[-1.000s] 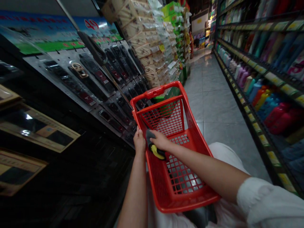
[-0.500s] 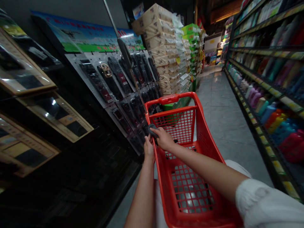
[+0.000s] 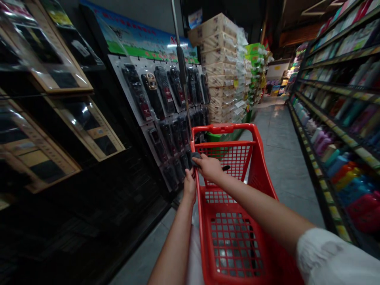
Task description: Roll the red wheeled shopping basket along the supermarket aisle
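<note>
A red plastic shopping cart (image 3: 202,237) with a grid floor stands in front of me, its basket holding no goods. My right hand (image 3: 210,168) reaches across the basket to its left rim, fingers closed on a dark grey rounded piece (image 3: 196,156) there. Just outside that rim is my left hand (image 3: 190,186), thumb up, with its fingers closed near the same piece; what they hold is hidden. A thin metal pole (image 3: 187,105) with a black sleeve (image 3: 181,65) rises by the cart's far left corner. A small black part (image 3: 226,168) shows beside my right hand.
On the left, packaged belts (image 3: 152,97) hang on a display panel, with boxed sets (image 3: 101,138) on the dark wall nearer me. Stacked cartons (image 3: 221,75) and green packages (image 3: 255,59) stand beyond. Shelves of bottles (image 3: 341,158) line the right side of the tiled aisle (image 3: 276,130).
My view has turned left and levelled, so the displays and the cart sit further right in it. Both hands stay at the cart's left rim.
</note>
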A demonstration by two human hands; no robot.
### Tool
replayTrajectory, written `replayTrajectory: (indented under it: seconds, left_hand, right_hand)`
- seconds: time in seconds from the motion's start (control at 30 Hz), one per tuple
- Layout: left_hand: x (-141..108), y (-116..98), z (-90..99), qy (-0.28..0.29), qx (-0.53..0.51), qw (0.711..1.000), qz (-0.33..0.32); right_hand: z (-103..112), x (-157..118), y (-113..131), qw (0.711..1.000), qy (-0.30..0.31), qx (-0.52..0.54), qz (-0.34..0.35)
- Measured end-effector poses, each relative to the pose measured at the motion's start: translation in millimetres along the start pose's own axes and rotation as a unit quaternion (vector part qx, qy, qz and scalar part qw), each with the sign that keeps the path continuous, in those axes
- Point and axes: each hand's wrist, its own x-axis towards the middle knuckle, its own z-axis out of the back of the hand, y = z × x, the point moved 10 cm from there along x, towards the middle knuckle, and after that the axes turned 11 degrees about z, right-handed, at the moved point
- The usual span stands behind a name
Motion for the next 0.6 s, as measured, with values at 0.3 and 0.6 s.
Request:
replayTrajectory:
  seconds: [0.3,0.6]
  left_hand:
    - [-11,-3,-2.0,-0.032,-0.036,0.998,0.040]
    - [-13,-3,-1.3,-0.010,-0.046,0.998,0.052]
  right_hand:
    - [-4,13,-5,0.999,0.024,0.003,0.032]
    - [-25,-98,54,0.984,0.101,0.063,0.132]
